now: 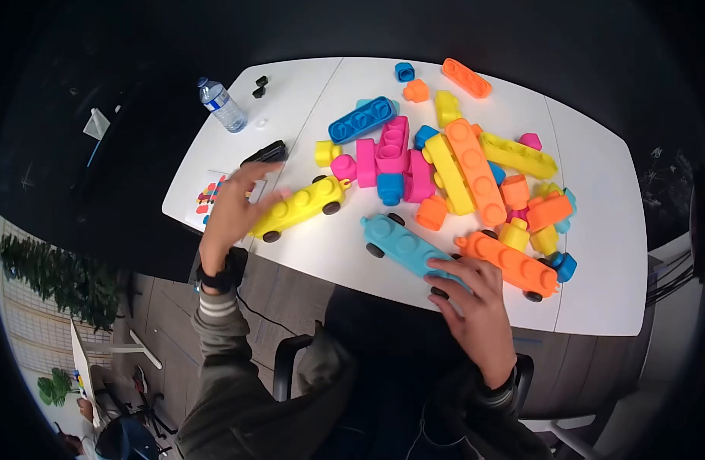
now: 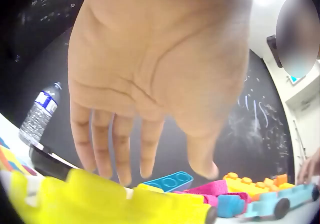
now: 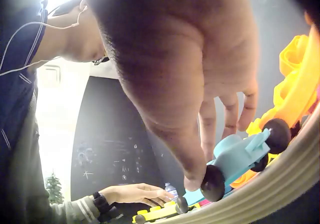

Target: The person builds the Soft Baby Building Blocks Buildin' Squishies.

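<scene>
And there's the right hand [image 1: 481, 303], thumb and fingers pinching the light-blue wheeled base [image 1: 402, 239] near the table [image 1: 322, 257] edge, seemingly to steady it; the left hand [image 1: 233, 213], fingers loose, grasping nothing, hangs over the yellow wheeled base [image 1: 305, 202] (wheels down, presumably for rolling).

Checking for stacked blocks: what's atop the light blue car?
Round studs show on the light blue car; in the head view, the right hand hides part of its top.

Smooth plastic light-blue car [image 1: 405, 245], cloth sleeve [image 1: 231, 376]
</scene>
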Available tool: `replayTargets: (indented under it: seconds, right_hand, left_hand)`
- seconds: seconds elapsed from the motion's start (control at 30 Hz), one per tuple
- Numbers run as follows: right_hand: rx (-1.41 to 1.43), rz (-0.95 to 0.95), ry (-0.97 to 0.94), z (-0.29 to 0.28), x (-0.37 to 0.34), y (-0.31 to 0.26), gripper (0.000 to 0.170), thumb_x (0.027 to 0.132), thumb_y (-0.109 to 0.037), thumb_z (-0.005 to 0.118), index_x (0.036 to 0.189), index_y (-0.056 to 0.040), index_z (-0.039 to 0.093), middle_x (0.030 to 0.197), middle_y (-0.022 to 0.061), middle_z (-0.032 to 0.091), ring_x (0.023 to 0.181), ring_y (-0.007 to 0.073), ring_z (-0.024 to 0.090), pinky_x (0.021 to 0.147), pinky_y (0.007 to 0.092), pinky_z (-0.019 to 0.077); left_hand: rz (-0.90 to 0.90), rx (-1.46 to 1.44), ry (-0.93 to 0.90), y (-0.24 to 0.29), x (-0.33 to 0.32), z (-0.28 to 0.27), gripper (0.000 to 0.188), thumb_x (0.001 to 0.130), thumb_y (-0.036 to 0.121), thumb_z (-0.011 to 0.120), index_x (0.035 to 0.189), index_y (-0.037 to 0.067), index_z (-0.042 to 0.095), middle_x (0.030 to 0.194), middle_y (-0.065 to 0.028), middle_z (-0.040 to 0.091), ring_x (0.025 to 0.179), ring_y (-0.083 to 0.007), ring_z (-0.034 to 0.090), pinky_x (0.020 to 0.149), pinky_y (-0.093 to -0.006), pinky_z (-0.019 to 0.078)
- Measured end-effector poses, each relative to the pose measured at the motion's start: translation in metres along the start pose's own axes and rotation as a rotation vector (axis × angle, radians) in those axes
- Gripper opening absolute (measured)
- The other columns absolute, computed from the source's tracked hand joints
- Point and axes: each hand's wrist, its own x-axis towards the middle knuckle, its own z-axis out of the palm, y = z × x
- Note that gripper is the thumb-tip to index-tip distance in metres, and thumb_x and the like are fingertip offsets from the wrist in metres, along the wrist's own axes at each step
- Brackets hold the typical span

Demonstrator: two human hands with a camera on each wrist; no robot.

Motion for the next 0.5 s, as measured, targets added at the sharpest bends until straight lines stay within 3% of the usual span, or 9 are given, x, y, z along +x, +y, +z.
replayTargets:
  seconds: [0.03,0.1,0.13,0.23,0.33,0.5]
  right_hand:
    - [-0.003,0.008,-0.005,-0.002,-0.001,0.002,0.032,0.090,-0.008,0.091,0.121,-0.0066,0.084,0.148,0.0001,0.074,0.131,0.0333,0.064,0.115,0.0488,0.0525]
    - [0.057,0.022,0.004,-0.006,0.001,0.006,0.030,0.088,-0.005,0.092,0.117,-0.0048,0.083,0.139,0.0005,0.078,0.119,0.0317,0.069,0.106,0.0451,0.0577]
    - [0.053,0.025,-0.003,-0.007,0.002,0.007,0.030,0.088,-0.005,0.092,0.117,-0.0048,0.083,0.139,0.0005,0.078,0.119,0.0317,0.069,0.106,0.0451,0.0577]
    - [0.052,0.026,0.042,-0.007,0.003,0.008,0.030,0.086,-0.003,0.092,0.114,-0.0040,0.083,0.137,0.0012,0.079,0.111,0.0308,0.071,0.098,0.0439,0.0606]
    - [0.041,0.015,0.055,-0.008,0.005,0.011,0.027,0.087,-0.003,0.092,0.112,-0.0036,0.083,0.137,0.0018,0.080,0.109,0.0307,0.072,0.097,0.0441,0.0607]
    - [0.015,0.046,0.126,-0.002,0.012,0.018,0.025,0.087,-0.005,0.092,0.110,-0.0021,0.082,0.136,0.0022,0.080,0.112,0.0317,0.070,0.097,0.0441,0.0600]
  left_hand:
    - [-0.001,-0.007,-0.007,0.009,-0.007,0.004,0.058,0.096,0.032,0.095,0.146,0.007,0.080,0.140,-0.0179,0.080,0.122,-0.0391,0.079,0.104,-0.0430,0.0623]
    - [0.239,0.134,-0.161,0.022,-0.018,0.011,0.062,0.092,0.025,0.098,0.148,0.010,0.077,0.141,-0.0173,0.080,0.121,-0.0398,0.079,0.105,-0.0431,0.0620]
    - [0.235,0.126,-0.163,0.029,-0.019,0.015,0.062,0.092,0.025,0.098,0.148,0.010,0.077,0.141,-0.0173,0.080,0.121,-0.0398,0.079,0.105,-0.0431,0.0620]
    - [-0.075,0.141,-0.225,0.051,-0.019,0.020,0.066,0.085,0.015,0.100,0.147,0.011,0.077,0.143,-0.0168,0.079,0.123,-0.0382,0.079,0.109,-0.0427,0.0608]
    - [0.014,0.101,-0.148,0.055,-0.026,0.016,0.066,0.084,0.009,0.098,0.146,0.010,0.077,0.142,-0.0169,0.080,0.125,-0.0393,0.078,0.109,-0.0431,0.0609]
    - [0.130,-0.113,-0.242,0.086,-0.045,-0.003,0.066,0.082,-0.004,0.093,0.145,0.007,0.077,0.142,-0.0171,0.079,0.130,-0.0393,0.077,0.112,-0.0462,0.0603]
